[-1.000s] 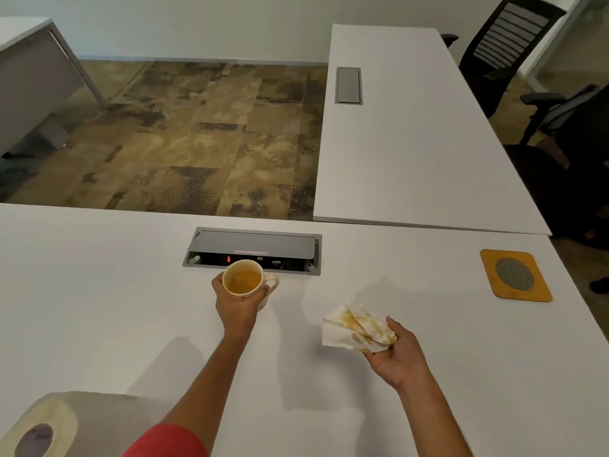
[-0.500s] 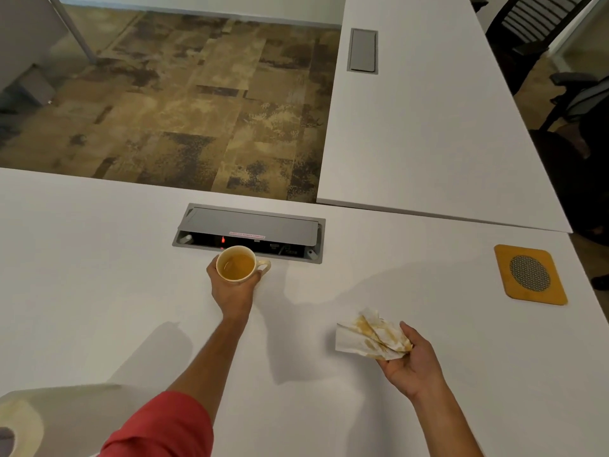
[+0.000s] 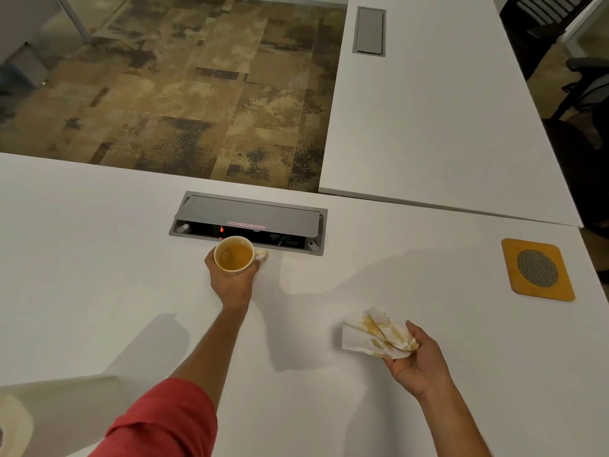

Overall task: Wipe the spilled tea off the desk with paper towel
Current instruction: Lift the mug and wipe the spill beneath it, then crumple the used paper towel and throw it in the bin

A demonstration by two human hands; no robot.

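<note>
Soft, crumpled paper towel [image 3: 379, 336], stained brown with tea, is sitting in the right hand [image 3: 418, 361] at about 4 o'clock of the view. The grip of this hand is closing loosely around one end of the wad, and the other end is sticking out toward 9 o'clock, just above the white table [image 3: 99, 275]. The left hand [image 3: 232, 282] is wrapping its grip around a cup [image 3: 234, 253] with tea inside, near the middle of the view, just in front of the grey cable box [image 3: 250, 219]. I cannot tell if the cup is touching the table. No wet spot is showing on the table surface.

The towel is looking very light and limp, and where it is wet it will probably tear easily. It is better to hold it by the dry, bunched part and press with the flat side. A paper roll [image 3: 19, 420] is lying at 8 o'clock, and an orange coaster [image 3: 537, 270] at 3 o'clock.
</note>
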